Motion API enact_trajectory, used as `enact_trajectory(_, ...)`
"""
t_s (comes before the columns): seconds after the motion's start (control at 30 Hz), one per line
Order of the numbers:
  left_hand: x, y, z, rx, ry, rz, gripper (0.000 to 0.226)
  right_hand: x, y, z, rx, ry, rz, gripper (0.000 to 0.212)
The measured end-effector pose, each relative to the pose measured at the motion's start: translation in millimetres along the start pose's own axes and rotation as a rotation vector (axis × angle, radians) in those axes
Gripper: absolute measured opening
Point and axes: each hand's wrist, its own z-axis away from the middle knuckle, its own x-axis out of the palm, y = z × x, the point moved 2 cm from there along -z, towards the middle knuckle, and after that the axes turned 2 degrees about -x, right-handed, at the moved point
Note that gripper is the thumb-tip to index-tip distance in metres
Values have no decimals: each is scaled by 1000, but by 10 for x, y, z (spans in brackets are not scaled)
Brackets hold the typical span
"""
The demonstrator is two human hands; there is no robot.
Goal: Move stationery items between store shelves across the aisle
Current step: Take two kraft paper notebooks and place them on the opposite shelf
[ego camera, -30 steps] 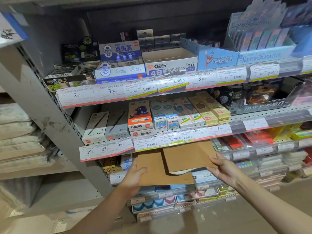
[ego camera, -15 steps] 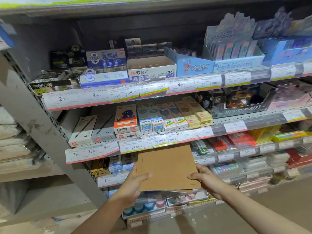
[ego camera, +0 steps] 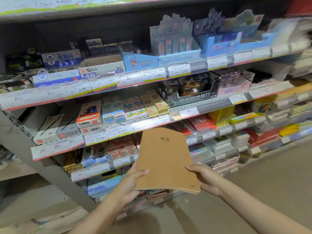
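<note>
A thin stack of brown kraft-paper notebooks (ego camera: pixel 166 157) is held up in front of the lower shelves, tilted, with small dark characters printed near its top. My left hand (ego camera: pixel 133 181) grips its lower left edge, thumb on the cover and fingers underneath. My right hand (ego camera: pixel 205 179) holds the lower right edge, thumb on top near the corner. The notebooks hang clear of the shelves, over the lowest tiers.
A grey metal shelf unit (ego camera: pixel 55 171) with several tiers and price-tag rails fills the view. An eraser box (ego camera: pixel 103 68) sits on an upper tier, pen boxes (ego camera: pixel 57 127) lower left, coloured packs (ego camera: pixel 202 124) to the right. Brown floor (ego camera: pixel 261 183) lies lower right.
The two separate brown notebooks were brought together into one stack, now raised and tilted in both hands. The view has shifted to the right along the shelves.
</note>
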Motion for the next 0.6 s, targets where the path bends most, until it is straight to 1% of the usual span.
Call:
enact_trajectory(0.07,266,-116,34,5,1,-46,38,-194,-18,233,-40,33,12,19)
enact_trajectory(0.2,744,-355,31,-1,-51,-122,31,-581,-83,662,-148,122,86,29)
enact_trajectory(0.3,1024,-459,-51,-8,-104,-138,36,-812,-176,965,-232,213,114,29)
enact_trajectory(0.43,1454,-419,-160,-12,-149,-196,37,-1088,-321,1304,-318,306,118,32)
enact_trajectory(0.5,1693,-366,-241,1,-197,-275,37,-1215,-411,1459,-352,357,103,33)
enact_trajectory(0.6,2057,-264,-372,16,-274,-327,38,-1426,-552,1652,-405,410,85,34)
